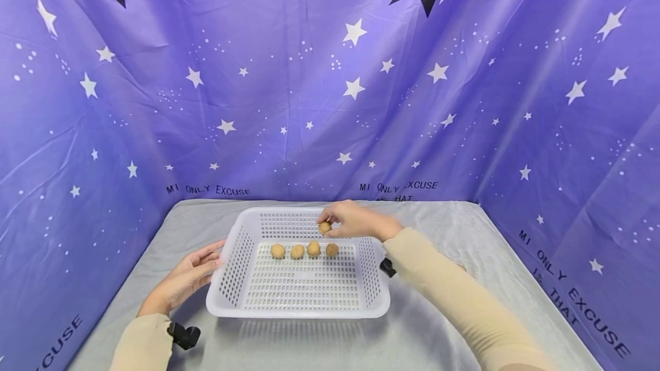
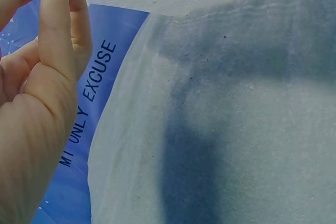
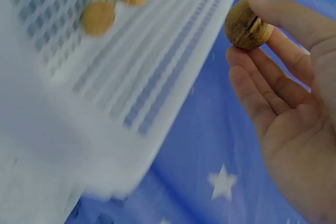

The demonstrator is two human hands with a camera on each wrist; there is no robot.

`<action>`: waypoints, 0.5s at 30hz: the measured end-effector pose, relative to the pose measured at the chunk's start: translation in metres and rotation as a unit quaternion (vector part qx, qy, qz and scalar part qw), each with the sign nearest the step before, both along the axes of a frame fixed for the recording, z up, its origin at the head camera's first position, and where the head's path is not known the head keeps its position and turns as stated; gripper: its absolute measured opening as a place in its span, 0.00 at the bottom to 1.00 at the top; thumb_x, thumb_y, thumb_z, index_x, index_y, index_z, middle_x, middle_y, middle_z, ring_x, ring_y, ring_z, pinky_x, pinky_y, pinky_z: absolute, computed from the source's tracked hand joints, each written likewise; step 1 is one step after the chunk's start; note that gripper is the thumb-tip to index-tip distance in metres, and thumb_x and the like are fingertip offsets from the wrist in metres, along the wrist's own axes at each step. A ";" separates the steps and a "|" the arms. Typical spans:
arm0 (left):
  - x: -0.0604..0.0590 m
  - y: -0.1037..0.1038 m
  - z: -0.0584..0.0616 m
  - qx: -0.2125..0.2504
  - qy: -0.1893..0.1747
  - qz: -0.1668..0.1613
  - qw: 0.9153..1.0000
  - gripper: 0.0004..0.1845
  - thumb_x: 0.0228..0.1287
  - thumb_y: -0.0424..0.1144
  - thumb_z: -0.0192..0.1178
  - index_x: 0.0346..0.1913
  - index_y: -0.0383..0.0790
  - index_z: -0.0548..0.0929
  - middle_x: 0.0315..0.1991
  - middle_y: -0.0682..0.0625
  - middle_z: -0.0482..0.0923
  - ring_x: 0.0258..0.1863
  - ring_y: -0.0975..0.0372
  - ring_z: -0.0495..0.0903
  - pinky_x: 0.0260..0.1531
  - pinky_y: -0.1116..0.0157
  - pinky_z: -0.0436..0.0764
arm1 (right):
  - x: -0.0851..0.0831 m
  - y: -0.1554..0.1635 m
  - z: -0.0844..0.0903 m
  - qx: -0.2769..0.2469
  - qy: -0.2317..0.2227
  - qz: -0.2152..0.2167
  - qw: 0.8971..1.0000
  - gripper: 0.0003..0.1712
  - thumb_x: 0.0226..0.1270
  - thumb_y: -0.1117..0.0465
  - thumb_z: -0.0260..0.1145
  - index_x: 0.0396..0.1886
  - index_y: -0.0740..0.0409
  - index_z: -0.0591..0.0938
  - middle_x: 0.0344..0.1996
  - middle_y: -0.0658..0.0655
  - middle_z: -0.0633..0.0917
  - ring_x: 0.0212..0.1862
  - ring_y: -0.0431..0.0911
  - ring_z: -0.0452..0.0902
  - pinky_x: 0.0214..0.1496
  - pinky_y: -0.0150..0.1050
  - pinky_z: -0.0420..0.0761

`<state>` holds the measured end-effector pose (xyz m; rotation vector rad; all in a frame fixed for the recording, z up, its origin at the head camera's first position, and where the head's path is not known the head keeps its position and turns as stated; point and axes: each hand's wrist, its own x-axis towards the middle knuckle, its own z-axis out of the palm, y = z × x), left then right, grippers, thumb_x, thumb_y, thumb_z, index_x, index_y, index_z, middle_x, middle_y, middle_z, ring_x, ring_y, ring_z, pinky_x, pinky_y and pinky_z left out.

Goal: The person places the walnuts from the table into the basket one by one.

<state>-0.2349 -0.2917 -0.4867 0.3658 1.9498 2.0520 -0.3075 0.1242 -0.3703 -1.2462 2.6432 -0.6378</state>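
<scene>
A white perforated plastic basket stands on the grey cloth with several walnuts in a row across its floor. At its left end my left hand holds the rim, fingertips at the edge. Over the basket's back wall, my right hand pinches one walnut between thumb and fingers. That walnut shows a dark seam in the right wrist view. Its position is above and behind the row, near the right end.
Grey cloth covers the table. Purple star-printed curtains rise at the back and both sides. A small brown thing peeks out behind the right sleeve. Black wrist cameras sit on both wrists.
</scene>
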 end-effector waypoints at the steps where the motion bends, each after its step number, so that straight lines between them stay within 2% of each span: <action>1: 0.000 0.000 0.000 0.001 0.000 -0.001 1.000 0.34 0.76 0.30 0.53 0.77 0.27 0.51 0.58 0.42 0.76 0.54 0.60 0.80 0.53 0.60 0.82 | 0.000 -0.008 -0.002 0.001 -0.003 0.005 1.000 0.21 0.64 0.62 0.73 0.56 0.58 0.84 0.50 0.50 0.85 0.51 0.42 0.81 0.57 0.34 0.79; 5: -0.001 -0.001 -0.001 0.008 0.000 -0.005 1.000 0.34 0.76 0.30 0.52 0.77 0.27 0.50 0.59 0.42 0.77 0.54 0.60 0.80 0.54 0.60 0.81 | 0.001 -0.039 -0.012 0.005 -0.014 0.028 1.000 0.21 0.64 0.63 0.73 0.56 0.59 0.84 0.50 0.50 0.85 0.50 0.40 0.80 0.57 0.31 0.78; 10: 0.000 -0.002 0.000 0.011 -0.001 -0.006 1.000 0.34 0.77 0.30 0.52 0.78 0.28 0.50 0.58 0.44 0.77 0.54 0.60 0.80 0.54 0.60 0.81 | 0.003 -0.073 -0.029 0.009 -0.036 0.034 0.999 0.22 0.63 0.60 0.75 0.56 0.57 0.84 0.50 0.47 0.84 0.49 0.35 0.78 0.57 0.29 0.76; 15: 0.000 -0.002 0.000 0.007 -0.004 -0.005 1.000 0.34 0.77 0.30 0.52 0.78 0.28 0.50 0.58 0.45 0.78 0.54 0.60 0.80 0.54 0.60 0.81 | 0.004 -0.100 -0.050 0.016 -0.027 0.059 0.998 0.21 0.62 0.61 0.75 0.55 0.58 0.85 0.45 0.46 0.86 0.46 0.33 0.79 0.54 0.26 0.76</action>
